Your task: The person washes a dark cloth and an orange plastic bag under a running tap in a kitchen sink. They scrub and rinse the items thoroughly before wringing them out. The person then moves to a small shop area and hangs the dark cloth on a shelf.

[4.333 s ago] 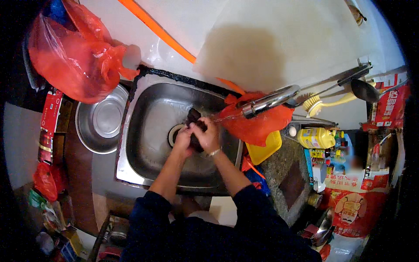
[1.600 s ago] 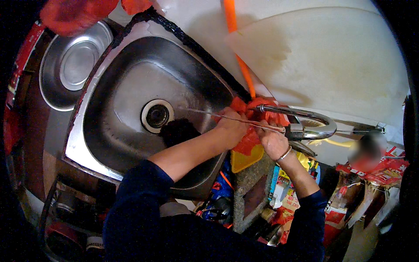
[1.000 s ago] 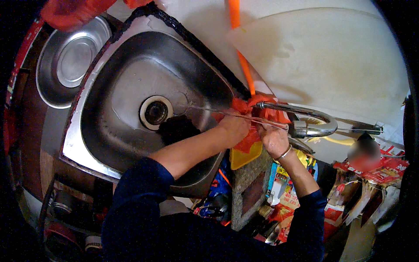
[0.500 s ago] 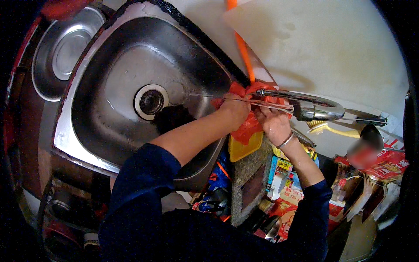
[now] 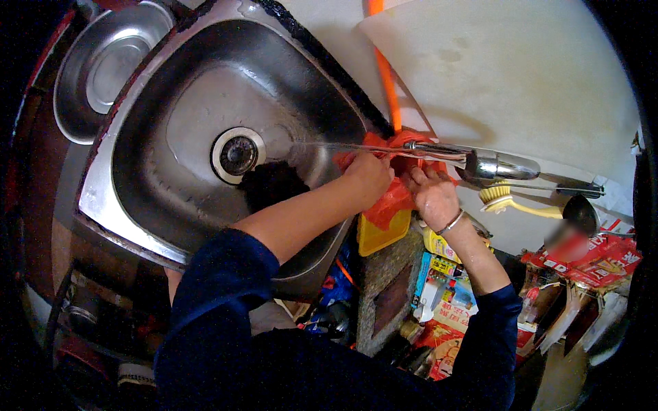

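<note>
from the drain point(image 5: 239, 155) in the sink point(image 5: 205, 103), the bowl point(image 5: 113, 72) is at ten o'clock, the lump point(image 5: 274, 183) at four, the bag point(image 5: 391, 203) and the tap point(image 5: 497, 165) at three.

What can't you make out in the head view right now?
All in the head view:
- Red bag: contents hidden by its folds, the left hand and the right hand.
- Left fingertips: hidden behind the back of that hand.
- Dark clump in the sink: too dark for detail.
- Sink's far corner: cut off by the top edge.
- Patch beside the black ladle: blurred.
</note>
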Demonstrator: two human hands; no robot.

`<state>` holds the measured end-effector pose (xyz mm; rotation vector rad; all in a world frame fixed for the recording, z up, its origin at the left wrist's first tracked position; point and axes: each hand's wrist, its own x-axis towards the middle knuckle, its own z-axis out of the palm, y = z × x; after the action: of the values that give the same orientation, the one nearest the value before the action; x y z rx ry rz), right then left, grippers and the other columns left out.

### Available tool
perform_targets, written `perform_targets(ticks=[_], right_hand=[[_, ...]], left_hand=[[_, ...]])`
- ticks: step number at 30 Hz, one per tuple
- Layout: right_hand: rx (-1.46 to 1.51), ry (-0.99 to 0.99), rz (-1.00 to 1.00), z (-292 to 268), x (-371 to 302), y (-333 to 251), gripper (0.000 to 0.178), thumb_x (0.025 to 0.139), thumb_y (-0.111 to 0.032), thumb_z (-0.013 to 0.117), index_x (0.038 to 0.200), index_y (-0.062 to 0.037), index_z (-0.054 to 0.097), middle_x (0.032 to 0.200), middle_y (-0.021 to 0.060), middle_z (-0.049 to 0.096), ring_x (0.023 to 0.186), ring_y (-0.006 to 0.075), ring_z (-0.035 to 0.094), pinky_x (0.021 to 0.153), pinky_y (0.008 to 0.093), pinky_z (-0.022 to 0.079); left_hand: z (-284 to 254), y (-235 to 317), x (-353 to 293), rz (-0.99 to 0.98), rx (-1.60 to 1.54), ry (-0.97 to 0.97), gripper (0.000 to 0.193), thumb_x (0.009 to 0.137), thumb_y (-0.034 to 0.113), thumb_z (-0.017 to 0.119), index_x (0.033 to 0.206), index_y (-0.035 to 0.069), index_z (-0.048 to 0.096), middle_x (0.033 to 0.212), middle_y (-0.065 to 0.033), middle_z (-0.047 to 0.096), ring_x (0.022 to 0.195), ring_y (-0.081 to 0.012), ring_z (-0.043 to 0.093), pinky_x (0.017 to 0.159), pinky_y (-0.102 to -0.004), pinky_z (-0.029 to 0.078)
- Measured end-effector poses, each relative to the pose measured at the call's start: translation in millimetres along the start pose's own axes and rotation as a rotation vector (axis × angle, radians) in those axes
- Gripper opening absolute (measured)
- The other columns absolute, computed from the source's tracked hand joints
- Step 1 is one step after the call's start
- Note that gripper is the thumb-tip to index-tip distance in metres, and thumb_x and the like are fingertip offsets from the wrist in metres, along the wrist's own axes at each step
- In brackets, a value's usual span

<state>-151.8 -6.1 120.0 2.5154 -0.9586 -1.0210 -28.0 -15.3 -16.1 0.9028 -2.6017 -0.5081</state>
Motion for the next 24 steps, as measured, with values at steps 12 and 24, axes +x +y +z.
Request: perform_targets(ticks=[12,24], right_hand=[[0.108,0.117,-0.028,12,-4,-6,0.036,0.071,-0.014,0.05,0.105,-0.0045,0.058,0.111,0.0124,0.054,0.094,0.0245,0.056,0.078,0.0352,0.047],[0.354,0.191,-0.015,1,-1,-66,0.045,0.074,-0.013,0.051,0.119,-0.0099,0.051,0.121,0.0124,0.049,0.092,0.0262,0.057,0.068,0.0342,0.051]], left_hand=[[-3,-13,-21,0.01,-0.1,0.164,0.025,0.078,0.013,0.049,0.1,0.001,0.055,0.088,-0.0109,0.057,0.08,-0.0253,0.061,0.06,-0.0372,0.052],[-18,-36,-84,-0.112,-0.017,0.194,0.043,0.078,0.011,0.05,0.119,0.002,0.047,0.132,-0.0144,0.04,0.101,-0.0299,0.055,0.082,-0.0407,0.046]])
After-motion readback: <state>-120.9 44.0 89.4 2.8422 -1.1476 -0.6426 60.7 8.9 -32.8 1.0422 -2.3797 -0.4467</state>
